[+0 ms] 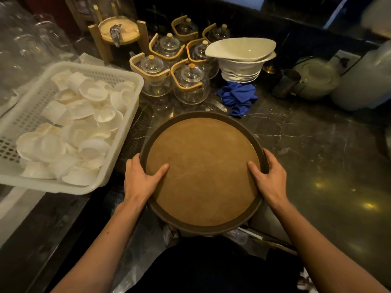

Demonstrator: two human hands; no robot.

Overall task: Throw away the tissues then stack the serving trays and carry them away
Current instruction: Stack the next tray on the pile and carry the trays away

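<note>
Serving tray [201, 172] in both-hand grip, left hand [140, 178], right hand [267, 178], fingers hidden under rim.

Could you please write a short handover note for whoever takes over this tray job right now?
Left hand: grip on the left rim of the round serving tray, thumb on its brown surface.
Right hand: grip on the right rim, thumb likewise on top.
The tray sits partly over the near edge of the dark marble counter, with nothing on it. Whether a second tray lies beneath cannot be told.
Done: no tissues on the tray.
Left: carry the tray away, steering clear of the white basket of cups and the glass teapots.
</note>
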